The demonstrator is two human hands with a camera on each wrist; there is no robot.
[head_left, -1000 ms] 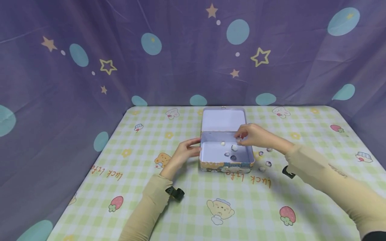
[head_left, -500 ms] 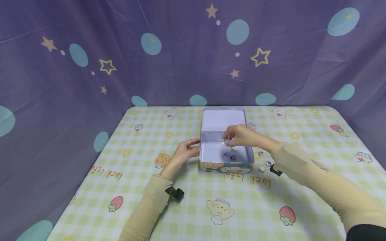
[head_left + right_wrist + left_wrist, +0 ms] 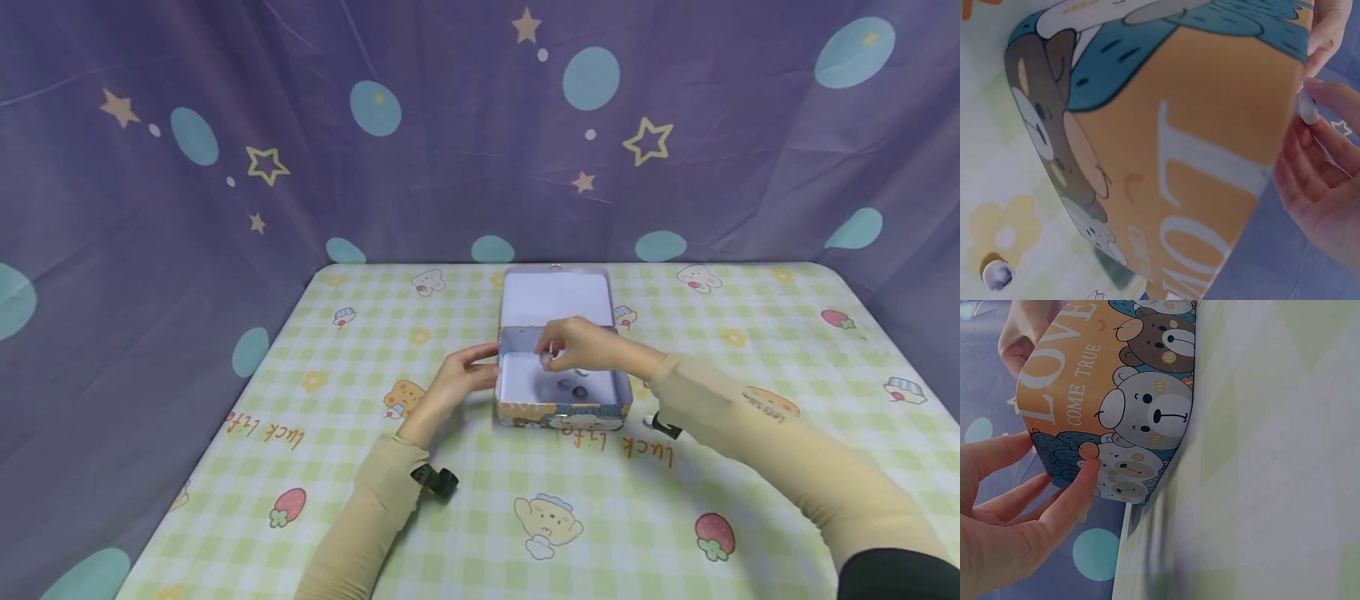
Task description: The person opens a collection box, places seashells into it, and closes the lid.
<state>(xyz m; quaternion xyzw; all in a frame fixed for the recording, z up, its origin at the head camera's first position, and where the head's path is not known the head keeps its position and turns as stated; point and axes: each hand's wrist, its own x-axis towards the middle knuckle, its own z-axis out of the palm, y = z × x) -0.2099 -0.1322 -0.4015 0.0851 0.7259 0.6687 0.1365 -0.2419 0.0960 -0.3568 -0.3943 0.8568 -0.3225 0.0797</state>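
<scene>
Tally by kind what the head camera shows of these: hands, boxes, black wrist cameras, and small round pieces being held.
Hands: 2, the left hand and the right hand
Open box: 1
Black wrist cameras: 2
Small round piece held in the right hand: 1
Total: 6

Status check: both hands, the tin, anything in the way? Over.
Right hand pinches small piece at mouth of open tin. Left hand touches tin's left side. More pieces inside. Lid back, apparently out of the way.
</scene>
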